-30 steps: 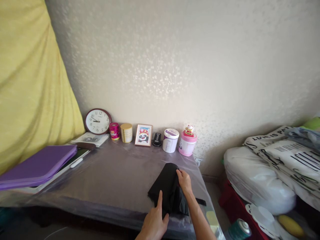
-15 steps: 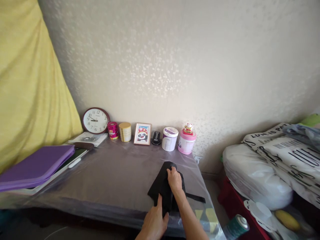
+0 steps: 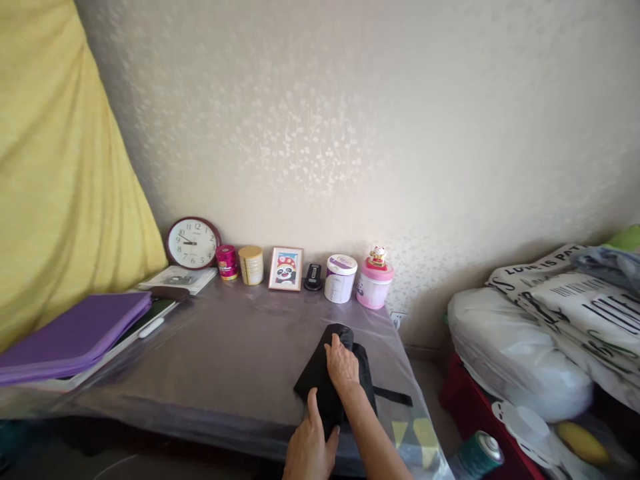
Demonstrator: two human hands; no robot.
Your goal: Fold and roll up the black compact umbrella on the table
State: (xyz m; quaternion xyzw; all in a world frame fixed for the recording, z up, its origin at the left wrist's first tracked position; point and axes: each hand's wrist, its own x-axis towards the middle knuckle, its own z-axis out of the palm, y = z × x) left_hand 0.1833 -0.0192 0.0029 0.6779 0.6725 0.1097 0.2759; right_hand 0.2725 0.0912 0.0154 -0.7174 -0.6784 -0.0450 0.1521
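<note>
Pressing folded black fabric (image 3: 316,371) with my left hand (image 3: 309,448) and right hand (image 3: 343,366), I cannot tell whether either grips it.

I look out on a pale wall (image 3: 450,133) filling the far side, its leafy pattern catching soft light near the middle and dulling toward the far left, where a big yellow cloth (image 3: 65,173) hangs in folds. A greyish table (image 3: 235,353) with a shiny, plastic-like covering reaches back toward the wall, dark beneath its near edge. Past its right side I make out dim floor (image 3: 424,367) and, low down, a white socket (image 3: 398,319).
</note>
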